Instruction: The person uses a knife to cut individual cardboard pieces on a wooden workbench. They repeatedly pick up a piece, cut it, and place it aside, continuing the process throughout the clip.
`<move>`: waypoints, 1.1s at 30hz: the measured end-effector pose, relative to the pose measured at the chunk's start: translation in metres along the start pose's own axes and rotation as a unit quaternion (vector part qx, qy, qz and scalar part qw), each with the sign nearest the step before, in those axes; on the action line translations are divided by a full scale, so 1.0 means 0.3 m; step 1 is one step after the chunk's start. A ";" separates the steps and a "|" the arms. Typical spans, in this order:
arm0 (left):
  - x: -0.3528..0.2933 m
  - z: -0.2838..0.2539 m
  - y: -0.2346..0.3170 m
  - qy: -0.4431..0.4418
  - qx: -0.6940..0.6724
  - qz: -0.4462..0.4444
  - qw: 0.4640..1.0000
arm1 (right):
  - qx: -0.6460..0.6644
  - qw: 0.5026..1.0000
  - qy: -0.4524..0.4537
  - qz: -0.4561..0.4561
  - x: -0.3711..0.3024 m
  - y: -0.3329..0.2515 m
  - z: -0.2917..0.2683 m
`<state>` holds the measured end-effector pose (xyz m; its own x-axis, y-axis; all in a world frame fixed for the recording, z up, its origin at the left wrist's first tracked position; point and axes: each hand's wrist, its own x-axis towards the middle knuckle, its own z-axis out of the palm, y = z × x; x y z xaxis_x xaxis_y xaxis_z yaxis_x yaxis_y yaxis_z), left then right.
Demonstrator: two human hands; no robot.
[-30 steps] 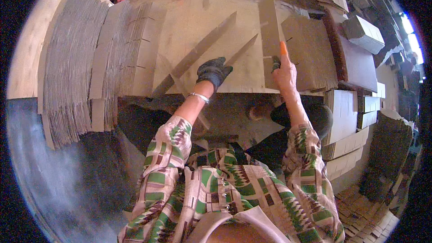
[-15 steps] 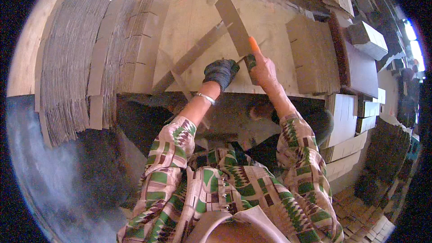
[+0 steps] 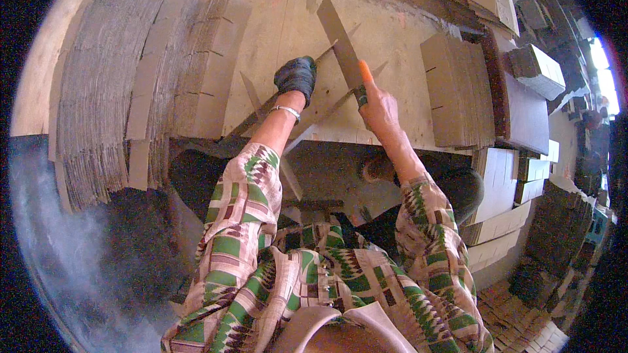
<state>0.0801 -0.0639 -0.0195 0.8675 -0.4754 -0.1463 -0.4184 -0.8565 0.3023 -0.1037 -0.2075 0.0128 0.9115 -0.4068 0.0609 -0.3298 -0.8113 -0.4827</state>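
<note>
My right hand (image 3: 379, 110) is closed round the lower end of a long, flat grey-brown cardboard strip (image 3: 337, 34), which slants up and left over the table. An orange finger cover (image 3: 364, 72) is on one of its fingers, and a dark green band is wrapped round another. My left hand (image 3: 296, 78), in a dark glove, is curled closed over a loose strip (image 3: 252, 117) on the tabletop. Whether it grips that strip is hidden. Another narrow strip (image 3: 327, 112) runs below and between my hands, past the table's near edge.
Tall rows of stacked cardboard pieces (image 3: 98, 91) and slotted cardboard (image 3: 204, 85) stand on the wooden table (image 3: 275, 0) at left. More slotted cardboard (image 3: 458, 91) stands at right, beside a brown box (image 3: 520, 104). Further cardboard stacks (image 3: 494, 180) lie beyond the right edge.
My left hand has moved away from my right hand, up and left, onto the loose strip. A narrow strip now lies between them. My right hand still holds its strip, hardly moved.
</note>
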 end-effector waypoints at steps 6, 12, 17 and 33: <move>0.017 -0.018 -0.006 -0.012 0.001 -0.047 0.999 | -0.085 0.992 -0.094 0.009 0.070 -0.084 -0.044; 0.036 0.012 -0.016 -0.002 -0.008 -0.028 1.000 | -0.067 0.995 -0.076 -0.007 0.088 -0.050 -0.052; 0.020 -0.004 -0.003 0.012 -0.045 -0.018 0.999 | -0.096 0.989 -0.110 -0.014 0.155 -0.044 -0.028; -0.262 0.132 0.083 -0.085 -0.004 0.123 0.989 | -0.118 0.979 -0.167 -0.017 0.098 -0.012 -0.079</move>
<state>-0.0091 -0.0560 -0.0378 0.6819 -0.6962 -0.2242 -0.6079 -0.7100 0.3555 -0.0816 -0.2265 0.0370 0.9393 -0.2509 -0.2341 -0.3103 -0.9123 -0.2671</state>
